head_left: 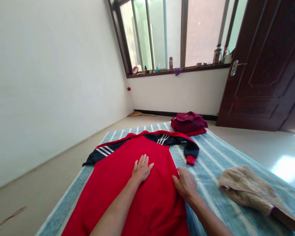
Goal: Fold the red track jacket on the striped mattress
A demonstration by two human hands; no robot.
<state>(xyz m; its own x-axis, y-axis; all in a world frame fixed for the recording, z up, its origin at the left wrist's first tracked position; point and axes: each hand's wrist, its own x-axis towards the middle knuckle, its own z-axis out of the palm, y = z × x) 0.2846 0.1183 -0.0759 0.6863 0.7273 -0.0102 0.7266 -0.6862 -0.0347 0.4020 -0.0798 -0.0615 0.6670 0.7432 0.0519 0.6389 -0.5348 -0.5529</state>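
A red jacket (118, 177) with navy sleeves and white stripes lies spread, back side up, on a blue striped sheet (208, 154). My left hand (142, 168) rests flat on the middle of the jacket, fingers stretched out. At the jacket's right edge, my right hand (185, 183) has its fingers curled and pinches the red cloth. The right sleeve bends down and ends in a red cuff (190, 160); the left sleeve (102, 153) reaches out to the side. The lower end of the jacket runs out of view.
Folded maroon and red clothes (189, 122) are stacked at the sheet's far end. A beige fabric item (248, 188) lies on the right. Beyond are a broom (141, 114), a windowsill (196, 68) with bottles, and a dark red door (263, 72). A white wall stands on the left.
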